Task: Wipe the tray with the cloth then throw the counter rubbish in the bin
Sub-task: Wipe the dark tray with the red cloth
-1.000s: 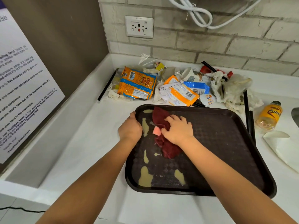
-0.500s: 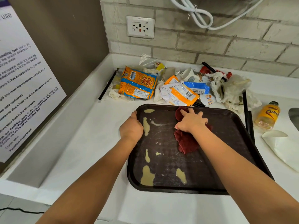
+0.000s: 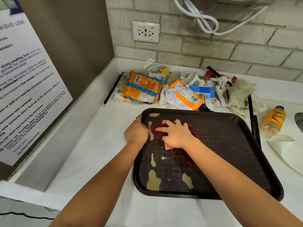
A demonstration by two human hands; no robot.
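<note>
White printed notice board (image 3: 27, 86), leaning against brown wall at 9 o'clock. White worktop (image 3: 91, 145) below, running to grey brick backsplash with white wall socket (image 3: 146, 31) at 12 o'clock.

Thin black straw (image 3: 112, 89) lying at 11 o'clock, beside heap of counter rubbish (image 3: 185, 90): orange-and-blue snack packets, crumpled white napkins, paper cup, orange wrapper, blue packet. Heap strung along backsplash, just beyond far rim of tray.

Left hand (image 3: 136, 132) at tray's left rim, grip curled over the edge, thumb up along the rim. Holding dark brown rectangular plastic tray (image 3: 229, 145), which sits flat on worktop at centre.

Pale beige smears (image 3: 153, 179) on tray floor: along left side, at 7 o'clock corner, one patch nearer middle, one spot at far left corner.

Right hand (image 3: 176, 133) pressed flat on crumpled dark red cloth (image 3: 183, 156), fingers spread and pointing toward 10 o'clock; grip apart, not clamped. Cloth inside tray, left of centre, touching the upper smear. Small pink tag showing under heel of hand.

Two black sticks (image 3: 253, 122) lying along tray's right rim. Small orange plastic bottle (image 3: 273, 120) on its side at 2 o'clock. White folded paper (image 3: 288, 151) at 3 o'clock, apart from tray.
</note>
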